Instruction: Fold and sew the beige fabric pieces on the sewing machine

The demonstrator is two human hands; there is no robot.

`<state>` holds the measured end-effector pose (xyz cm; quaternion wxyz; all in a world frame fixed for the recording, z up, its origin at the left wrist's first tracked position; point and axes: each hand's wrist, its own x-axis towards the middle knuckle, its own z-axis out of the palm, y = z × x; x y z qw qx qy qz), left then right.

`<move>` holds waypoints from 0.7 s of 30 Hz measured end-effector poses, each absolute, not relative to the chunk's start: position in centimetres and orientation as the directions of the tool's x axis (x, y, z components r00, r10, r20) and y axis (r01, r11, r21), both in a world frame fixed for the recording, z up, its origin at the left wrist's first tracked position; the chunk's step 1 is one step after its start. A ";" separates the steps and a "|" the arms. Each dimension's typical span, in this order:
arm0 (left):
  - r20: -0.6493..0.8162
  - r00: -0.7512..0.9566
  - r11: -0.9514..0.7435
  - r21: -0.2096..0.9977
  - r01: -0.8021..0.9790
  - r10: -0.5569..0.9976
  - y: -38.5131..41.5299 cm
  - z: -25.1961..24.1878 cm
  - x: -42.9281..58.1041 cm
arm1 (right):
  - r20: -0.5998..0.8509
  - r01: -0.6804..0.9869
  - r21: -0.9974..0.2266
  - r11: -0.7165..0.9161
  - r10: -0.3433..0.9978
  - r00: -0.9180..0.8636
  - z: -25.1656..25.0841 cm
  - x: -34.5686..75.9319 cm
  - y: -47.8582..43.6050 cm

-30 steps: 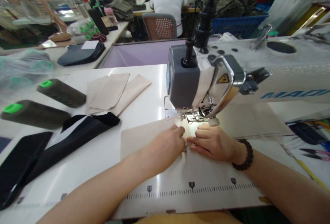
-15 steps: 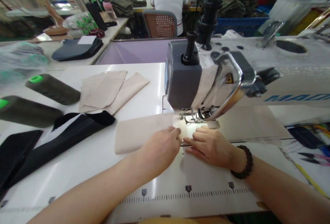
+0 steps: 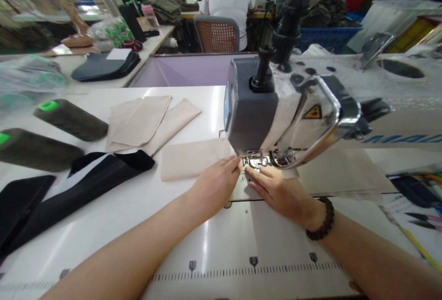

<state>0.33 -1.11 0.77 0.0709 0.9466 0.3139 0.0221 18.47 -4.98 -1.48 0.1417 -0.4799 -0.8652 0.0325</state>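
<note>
1. The left grip [image 3: 218, 182] is a bare hand, palm down, its fingertips at the right end of a beige cloth [image 3: 189, 158]; I cannot tell whether they pinch it or only press on it.
2. The right grip [image 3: 285, 192] lies low with fingers stretched toward the left one, just in front of the presser foot [image 3: 254, 162]; whether it holds anything cannot be told. A dark bracelet [image 3: 322, 219] circles that wrist.
3. The beige cloth lies flat on the white surface [image 3: 286, 240], left of the sewing machine [image 3: 252, 106]; the hand and the machine head hide its right end.
4. More pale cloth [image 3: 340, 171] lies under the machine's arm, to the right.
5. Farther left are folded beige pieces [image 3: 141, 123], a black folded cloth [image 3: 100, 185] and two dark thread cones [image 3: 74, 120] with green tops, lying on their sides.
6. A printed ruler [image 3: 221, 273] runs along the near edge.
7. Beyond, a person in a white shirt [image 3: 226, 3] sits with their back turned on a chair [image 3: 217, 34], near a blue basket [image 3: 324, 37] of dark cloth.
</note>
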 end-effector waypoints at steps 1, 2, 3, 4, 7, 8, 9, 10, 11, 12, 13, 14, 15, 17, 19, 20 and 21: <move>0.006 0.802 -0.795 0.133 0.592 0.598 -0.9 0.6 0.3 | 0.214 0.823 -0.185 0.537 0.840 -0.499 -1.5 18.5 -5.0; 0.010 0.801 -0.796 0.120 0.594 0.599 -0.8 0.4 0.2 | 0.212 0.824 -0.182 0.537 0.840 -0.500 -1.5 18.5 -5.0; 0.013 0.799 -0.795 0.112 0.597 0.602 -0.7 0.3 0.2 | 0.208 0.824 -0.184 0.536 0.840 -0.500 -1.6 18.5 -5.0; 0.017 0.796 -0.793 0.110 0.600 0.605 -0.6 0.2 0.2 | 0.203 0.824 -0.188 0.534 0.842 -0.499 -1.6 18.5 -5.0; 0.026 0.789 -0.786 0.118 0.607 0.614 -0.4 0.1 0.2 | 0.189 0.824 -0.201 0.529 0.847 -0.497 -1.5 18.4 -5.0; 0.024 0.789 -0.786 0.118 0.608 0.614 -0.4 0.1 0.2 | 0.186 0.825 -0.203 0.528 0.848 -0.497 -1.5 18.4 -5.1; 0.016 0.791 -0.787 0.113 0.606 0.611 -0.4 0.2 0.2 | 0.182 0.825 -0.203 0.528 0.848 -0.498 -1.5 18.4 -5.1; 0.002 0.793 -0.789 0.106 0.605 0.609 -0.4 0.4 0.2 | 0.177 0.825 -0.203 0.527 0.849 -0.498 -1.5 18.4 -5.0; -0.016 0.794 -0.790 0.097 0.606 0.607 -0.5 0.5 0.2 | 0.175 0.828 -0.201 0.524 0.850 -0.496 -1.4 18.4 -5.0; -0.034 0.792 -0.788 0.085 0.610 0.609 -0.5 0.7 0.3 | 0.174 0.830 -0.198 0.521 0.852 -0.494 -1.4 18.4 -5.0; -0.051 0.784 -0.781 0.068 0.621 0.619 -0.6 0.9 0.4 | 0.173 0.831 -0.195 0.521 0.852 -0.493 -1.4 18.4 -5.0; -0.063 0.765 -0.764 0.044 0.644 0.641 -0.8 1.0 0.5 | 0.173 0.831 -0.194 0.521 0.852 -0.494 -1.3 18.4 -5.0; -0.073 0.734 -0.735 0.013 0.678 0.675 -0.9 1.1 0.6 | 0.172 0.831 -0.195 0.522 0.852 -0.495 -1.3 18.5 -5.0; -0.080 0.658 -0.662 -0.047 0.748 0.749 -1.1 1.1 0.7 | 0.167 0.829 -0.199 0.523 0.852 -0.497 -1.2 18.5 -5.0; -0.076 0.597 -0.600 -0.016 0.800 0.799 -0.9 1.1 0.6 | 0.168 0.832 -0.199 0.518 0.854 -0.492 -1.0 18.5 -5.0; -0.072 0.570 -0.567 0.056 0.822 0.818 -0.6 1.3 0.2 | 0.172 0.834 -0.197 0.515 0.856 -0.488 -0.8 18.5 -5.1; -0.067 0.543 -0.531 0.143 0.835 0.837 -0.2 1.6 -0.3 | 0.174 0.837 -0.194 0.512 0.857 -0.484 -0.7 18.4 -5.1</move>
